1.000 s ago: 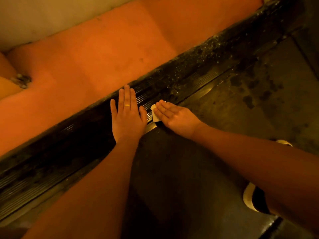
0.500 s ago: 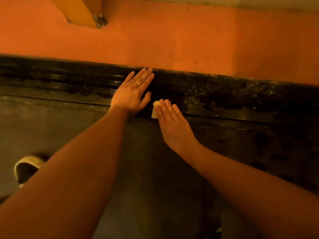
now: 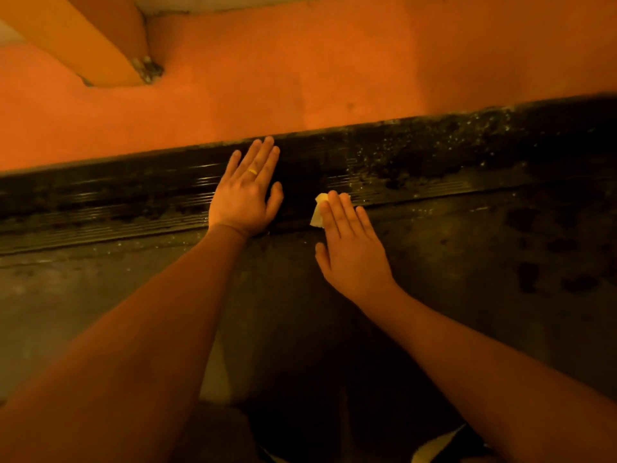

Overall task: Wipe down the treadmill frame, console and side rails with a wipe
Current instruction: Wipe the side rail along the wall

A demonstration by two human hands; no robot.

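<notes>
Now: left hand laid flat on ribbed side rail, fingers straight and close together, gold ring worn on one finger. Right hand set just beside it, not touching, fingers straight, fingertips pressed on pale wipe at rail's near edge, where dark belt is met. Wipe mostly covered by fingers. Pale specks scattered over rail's right stretch. Orange floor seen beyond rail's far edge.

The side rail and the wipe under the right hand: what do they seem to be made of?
The side rail looks like hard plastic or coated metal, black and slightly glossy: its fine lengthwise ribs catch the light. The wipe is probably thin paper or nonwoven cloth, pale and matte: its edge sticks out folded from under the right hand.
</notes>
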